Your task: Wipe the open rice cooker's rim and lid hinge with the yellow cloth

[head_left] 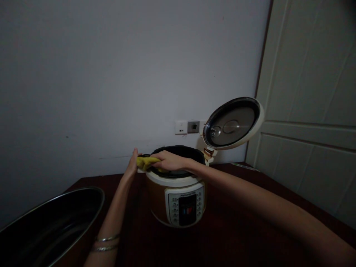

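Pale wall (125, 74) rises beyond the fingers; just below them stands the cooker (182, 198), its lid (233, 124) raised to their right. The right hand (169, 160) grasps a yellow cloth (144, 163) at the rim (176, 181); the left hand (131, 167) meets it, grip unclear. Wiping seems underway; next probably calls for a steadied cooker.

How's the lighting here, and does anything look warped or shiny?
Head view: dim light leaves the dark red tabletop nearly black near the bottom; head view: a soft sheen on the round grey metal inner lid; head view: the big round black-lined pot, lower left, looks stretched, perhaps by a wide lens.
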`<state>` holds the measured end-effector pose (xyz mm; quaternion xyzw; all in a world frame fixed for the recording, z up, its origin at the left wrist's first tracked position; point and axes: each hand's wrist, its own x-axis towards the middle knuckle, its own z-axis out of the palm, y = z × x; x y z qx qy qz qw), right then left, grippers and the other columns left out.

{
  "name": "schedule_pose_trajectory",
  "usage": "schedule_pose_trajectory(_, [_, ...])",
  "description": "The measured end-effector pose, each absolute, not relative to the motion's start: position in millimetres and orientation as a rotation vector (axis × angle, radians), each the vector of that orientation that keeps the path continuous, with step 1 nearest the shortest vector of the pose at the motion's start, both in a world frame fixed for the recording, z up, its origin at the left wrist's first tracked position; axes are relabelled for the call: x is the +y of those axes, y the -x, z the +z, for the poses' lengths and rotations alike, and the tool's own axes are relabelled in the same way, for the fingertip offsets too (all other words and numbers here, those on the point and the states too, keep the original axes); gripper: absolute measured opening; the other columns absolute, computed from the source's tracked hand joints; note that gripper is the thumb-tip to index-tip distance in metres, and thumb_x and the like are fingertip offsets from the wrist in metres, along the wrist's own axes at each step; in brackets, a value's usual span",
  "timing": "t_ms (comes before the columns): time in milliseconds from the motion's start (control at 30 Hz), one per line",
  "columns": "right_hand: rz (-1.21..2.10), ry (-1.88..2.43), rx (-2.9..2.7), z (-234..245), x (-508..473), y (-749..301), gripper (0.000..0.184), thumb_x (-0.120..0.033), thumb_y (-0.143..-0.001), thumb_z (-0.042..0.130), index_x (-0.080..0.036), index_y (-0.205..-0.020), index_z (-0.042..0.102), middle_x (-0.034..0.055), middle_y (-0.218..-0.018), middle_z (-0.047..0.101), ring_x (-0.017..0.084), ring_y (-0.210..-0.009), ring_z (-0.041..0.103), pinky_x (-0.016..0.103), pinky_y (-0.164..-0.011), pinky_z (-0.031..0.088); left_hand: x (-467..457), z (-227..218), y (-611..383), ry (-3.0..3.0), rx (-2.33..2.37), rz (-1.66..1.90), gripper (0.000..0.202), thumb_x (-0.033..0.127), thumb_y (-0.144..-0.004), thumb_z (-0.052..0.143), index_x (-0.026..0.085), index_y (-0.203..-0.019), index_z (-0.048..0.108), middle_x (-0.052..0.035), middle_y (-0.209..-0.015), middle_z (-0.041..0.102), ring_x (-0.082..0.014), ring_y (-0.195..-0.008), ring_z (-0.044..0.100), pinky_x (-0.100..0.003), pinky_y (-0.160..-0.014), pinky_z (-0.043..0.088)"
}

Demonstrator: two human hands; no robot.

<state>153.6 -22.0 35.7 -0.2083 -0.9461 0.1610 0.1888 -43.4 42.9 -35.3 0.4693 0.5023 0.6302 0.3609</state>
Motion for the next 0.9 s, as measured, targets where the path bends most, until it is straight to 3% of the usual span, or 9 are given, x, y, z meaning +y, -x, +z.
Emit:
schedule_pose_trajectory(167, [0.493, 0.481, -2.682, 41.3, -60.1, -183.4, 0.010, -0.015, -0.085, 0.048, -0.016, -0.081, 0.057, -0.0021, -0.074, 0.057, 0.010, -0.066, 0.047, 0.022, -0.063, 0.035, 37.9, -28.8, 40.4, -1.271, 1.549, 1.446, 0.060, 0.052, -0.087, 0.027, 0.007, -0.107, 0.061, -0.0176, -0.103, 0.068, -0.0239, -0.089, 0.067, -0.033, -0.078, 0.052])
schedule_pose_trajectory(367, [0.604, 0.528, -2.672, 49.3, -80.4, -217.9, 0.009, -0.018, -0.081, 0.050, -0.016, -0.075, 0.056, -0.0052, -0.064, 0.045, 0.009, -0.060, 0.040, 0.023, -0.057, 0.030, 36.7, -25.6, 42.0, -1.406, 1.613, 1.427, 0.053, 0.044, -0.079, 0.035, 0.005, -0.099, 0.064, -0.0196, -0.112, 0.066, -0.0282, -0.103, 0.062, -0.038, -0.090, 0.045])
schedule_pose_trajectory(500, [0.784, 0.573, -2.563, 44.7, -79.7, -250.0, 0.012, -0.023, -0.078, 0.052, -0.015, -0.074, 0.060, -0.0025, -0.069, 0.054, 0.012, -0.067, 0.047, 0.025, -0.064, 0.037, 34.5, -24.8, 42.5, -1.495, 1.625, 1.426, 0.047, 0.044, -0.074, 0.039, 0.009, -0.086, 0.068, -0.0177, -0.109, 0.068, -0.0281, -0.107, 0.060, -0.037, -0.098, 0.040])
schedule_pose_trajectory(733, [1.040, 0.796, -2.132, 24.3, -83.5, -310.4, 0.025, -0.035, -0.071, 0.055, -0.014, -0.082, 0.065, 0.0057, -0.082, 0.067, 0.020, -0.082, 0.061, 0.036, -0.081, 0.046, 30.7, -24.1, 41.1, -1.566, 1.636, 1.435, 0.042, 0.042, -0.074, 0.038, 0.014, -0.079, 0.068, -0.0159, -0.106, 0.069, -0.0263, -0.108, 0.060, -0.035, -0.096, 0.041])
schedule_pose_trajectory(833, [0.881, 0.881, -1.879, 29.7, -81.8, -319.4, 0.031, -0.041, -0.078, 0.049, -0.015, -0.088, 0.064, 0.0072, -0.083, 0.067, 0.021, -0.079, 0.063, 0.037, -0.078, 0.048, 28.6, -24.2, 41.2, -1.579, 1.640, 1.430, 0.039, 0.041, -0.073, 0.039, 0.016, -0.077, 0.068, -0.0138, -0.102, 0.071, -0.0267, -0.104, 0.062, -0.036, -0.094, 0.042])
schedule_pose_trajectory(900, [0.580, 0.927, -1.810, 43.5, -78.1, -318.5, 0.033, -0.042, -0.083, 0.044, -0.016, -0.094, 0.062, 0.0083, -0.088, 0.067, 0.022, -0.082, 0.063, 0.035, -0.076, 0.048, 27.1, -24.3, 41.1, -1.589, 1.639, 1.430, 0.038, 0.042, -0.073, 0.040, 0.016, -0.077, 0.067, -0.0132, -0.101, 0.071, -0.0272, -0.101, 0.063, -0.036, -0.093, 0.044])
